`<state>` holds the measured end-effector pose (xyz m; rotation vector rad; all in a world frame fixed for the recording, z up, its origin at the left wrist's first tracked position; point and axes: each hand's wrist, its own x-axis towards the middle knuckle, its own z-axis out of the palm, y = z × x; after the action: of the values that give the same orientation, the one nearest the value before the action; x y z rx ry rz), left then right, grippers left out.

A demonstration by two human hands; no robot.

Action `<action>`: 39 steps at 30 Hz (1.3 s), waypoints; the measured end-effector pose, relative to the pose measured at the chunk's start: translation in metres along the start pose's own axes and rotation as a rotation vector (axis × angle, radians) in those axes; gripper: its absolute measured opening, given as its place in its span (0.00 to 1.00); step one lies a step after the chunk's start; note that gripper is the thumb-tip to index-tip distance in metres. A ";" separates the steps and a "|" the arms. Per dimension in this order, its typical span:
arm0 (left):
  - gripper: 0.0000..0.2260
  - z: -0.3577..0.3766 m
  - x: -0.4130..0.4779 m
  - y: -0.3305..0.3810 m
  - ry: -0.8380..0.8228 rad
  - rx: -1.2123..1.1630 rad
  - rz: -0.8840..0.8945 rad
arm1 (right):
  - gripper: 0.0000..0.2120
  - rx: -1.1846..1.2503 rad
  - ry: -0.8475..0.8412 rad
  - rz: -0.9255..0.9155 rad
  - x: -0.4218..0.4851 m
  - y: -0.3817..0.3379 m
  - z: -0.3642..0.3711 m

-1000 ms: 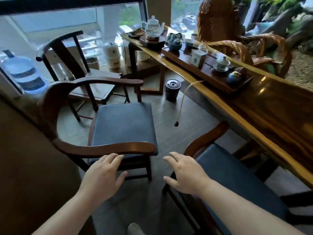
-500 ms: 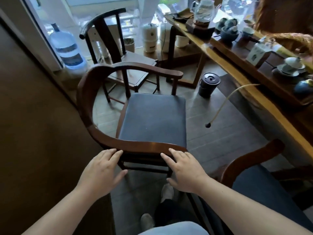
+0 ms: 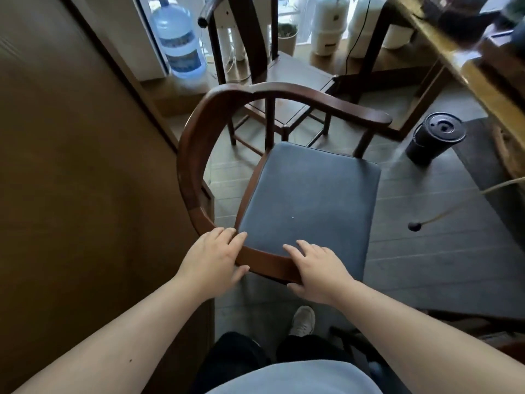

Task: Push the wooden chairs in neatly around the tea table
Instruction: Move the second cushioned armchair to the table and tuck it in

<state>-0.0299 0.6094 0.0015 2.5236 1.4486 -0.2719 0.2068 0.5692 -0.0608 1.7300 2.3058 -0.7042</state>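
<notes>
A round-backed wooden chair [image 3: 309,200] with a blue-grey seat cushion stands right in front of me, its side turned toward me and its open front facing right. My left hand [image 3: 216,257] and my right hand [image 3: 315,268] both rest on its near curved armrest, fingers over the top and thumbs under the rail. The long wooden tea table [image 3: 468,72] runs along the upper right edge, apart from the chair. A second, darker wooden chair [image 3: 295,78] with a bare seat stands behind it near the window.
A brown wall panel [image 3: 71,166] is close on the left. A blue water jug [image 3: 179,41] and white appliances [image 3: 329,24] stand by the window. A black lidded bin [image 3: 434,137] and a dangling hose tip [image 3: 414,226] sit between chair and table. My shoe [image 3: 302,321] is below.
I have stepped closer and looked down. Both hands moved forward from hovering over the floor onto the near armrest of the cushioned chair and closed around it.
</notes>
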 end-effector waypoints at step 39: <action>0.16 0.043 0.091 -0.092 -0.375 0.365 0.479 | 0.19 0.117 -0.221 0.053 0.098 -0.067 0.010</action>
<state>-0.0668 0.7174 -0.0731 2.7915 0.6778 -0.9278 0.1115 0.6345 -0.0915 1.6590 2.1016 -0.9837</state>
